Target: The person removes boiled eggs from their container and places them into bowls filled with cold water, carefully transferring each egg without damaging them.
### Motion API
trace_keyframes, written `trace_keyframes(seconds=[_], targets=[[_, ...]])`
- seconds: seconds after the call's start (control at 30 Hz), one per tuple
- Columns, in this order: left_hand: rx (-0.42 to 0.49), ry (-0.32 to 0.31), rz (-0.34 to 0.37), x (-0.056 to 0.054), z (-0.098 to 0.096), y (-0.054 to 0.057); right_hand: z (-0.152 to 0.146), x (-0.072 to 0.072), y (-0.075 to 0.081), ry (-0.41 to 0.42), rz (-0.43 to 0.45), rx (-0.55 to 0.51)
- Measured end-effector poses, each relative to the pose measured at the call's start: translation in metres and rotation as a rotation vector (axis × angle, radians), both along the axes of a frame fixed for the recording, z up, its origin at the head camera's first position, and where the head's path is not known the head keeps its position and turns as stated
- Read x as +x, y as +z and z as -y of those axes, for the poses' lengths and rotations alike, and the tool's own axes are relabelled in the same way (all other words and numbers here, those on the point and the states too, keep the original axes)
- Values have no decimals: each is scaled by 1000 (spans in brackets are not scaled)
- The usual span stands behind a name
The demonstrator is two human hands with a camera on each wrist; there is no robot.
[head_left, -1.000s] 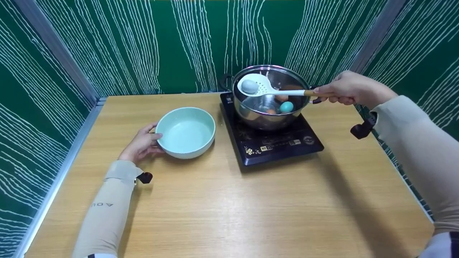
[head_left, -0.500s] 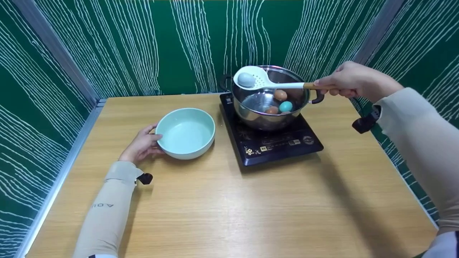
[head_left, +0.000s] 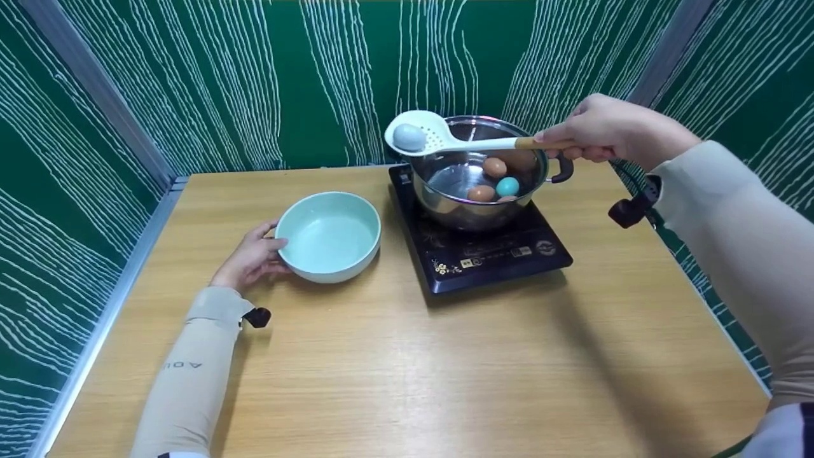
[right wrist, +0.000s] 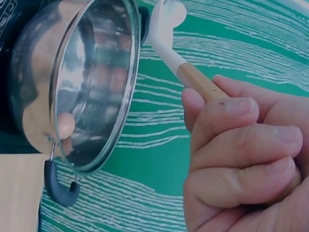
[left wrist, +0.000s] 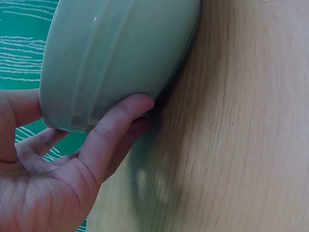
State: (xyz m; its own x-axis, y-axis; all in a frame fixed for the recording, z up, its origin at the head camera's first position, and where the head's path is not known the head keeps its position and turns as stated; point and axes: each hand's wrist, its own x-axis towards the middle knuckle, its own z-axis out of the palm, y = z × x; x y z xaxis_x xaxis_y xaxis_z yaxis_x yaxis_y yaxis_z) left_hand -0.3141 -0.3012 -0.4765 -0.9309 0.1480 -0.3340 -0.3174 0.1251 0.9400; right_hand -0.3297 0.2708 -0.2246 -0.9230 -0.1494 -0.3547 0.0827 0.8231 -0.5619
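Note:
My right hand point(head_left: 604, 130) grips the wooden handle of a white slotted spoon point(head_left: 439, 133), its fingers curled round the wood in the right wrist view point(right wrist: 246, 150). A pale blue egg point(head_left: 409, 137) lies in the spoon's bowl, above the left rim of a steel pot point(head_left: 470, 213). Inside the pot are brown eggs point(head_left: 495, 167) and a turquoise egg point(head_left: 507, 186). My left hand point(head_left: 251, 257) holds the left side of a mint-green bowl point(head_left: 331, 235), thumb at the rim. In the left wrist view, fingers point(left wrist: 116, 128) support the bowl's outer wall point(left wrist: 120, 53) from below.
The pot stands on a black induction cooker point(head_left: 496, 261) at the back of the wooden table point(head_left: 407, 369). Its dark side handle point(head_left: 563, 170) sticks out under my right hand. Green panels point(head_left: 343, 83) with white streaks close off the back and sides.
My right hand has lifted the slotted spoon with the pale blue egg and moved it left, from over the pot to its left rim. The left hand and bowl have stayed in place.

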Motion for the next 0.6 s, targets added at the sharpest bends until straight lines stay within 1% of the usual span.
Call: trace_keyframes(seconds=[0.1,0.23,0.47,0.6], targets=[[-7,-3,1,0,0,1,9,0,2,7,20,-10],[-3,-4,-4,0,1,0,21,1,1,21,25,-18],[5,-1,-11,0,-1,1,38,5,-5,83,43,-28],[6,2,-8,0,0,1,49,6,-11,110,52,-43]])
